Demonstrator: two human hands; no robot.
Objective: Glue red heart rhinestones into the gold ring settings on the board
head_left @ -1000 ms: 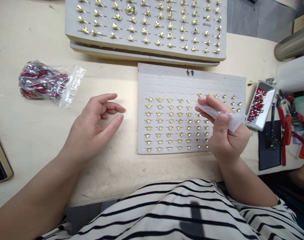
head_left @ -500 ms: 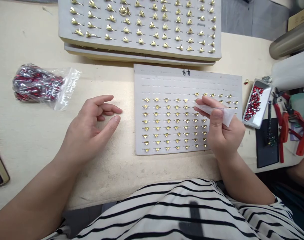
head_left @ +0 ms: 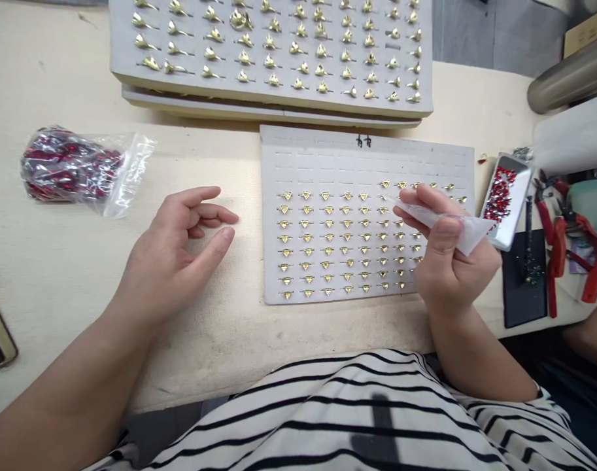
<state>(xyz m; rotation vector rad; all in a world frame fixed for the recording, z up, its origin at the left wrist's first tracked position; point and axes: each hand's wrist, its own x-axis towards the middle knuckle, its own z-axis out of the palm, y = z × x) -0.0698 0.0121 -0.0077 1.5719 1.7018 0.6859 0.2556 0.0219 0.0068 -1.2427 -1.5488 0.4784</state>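
Note:
My right hand (head_left: 452, 252) grips a translucent white plastic cone (head_left: 433, 219), like a small piping bag. Its narrow tip points left, over the upper right part of a grey foam board (head_left: 322, 173). Rows of small gold rings (head_left: 329, 238) with triangular heads sit in slots in that board; my right hand covers some on the right. My left hand (head_left: 180, 239) rests on the table left of the board, fingers apart and holding nothing.
Stacked foam boards (head_left: 278, 104) full of gold rings lie at the back. A zip bag (head_left: 77, 167) of red stones is at left. On the right are a white tray (head_left: 516, 196) of red stones, a black pad (head_left: 516, 294) and red-handled pliers (head_left: 556, 261). A phone-like object (head_left: 6, 340) lies at the left edge.
My right hand has moved right with the plastic cone, uncovering more rings on the board. My left hand stays in place. The view has shifted slightly.

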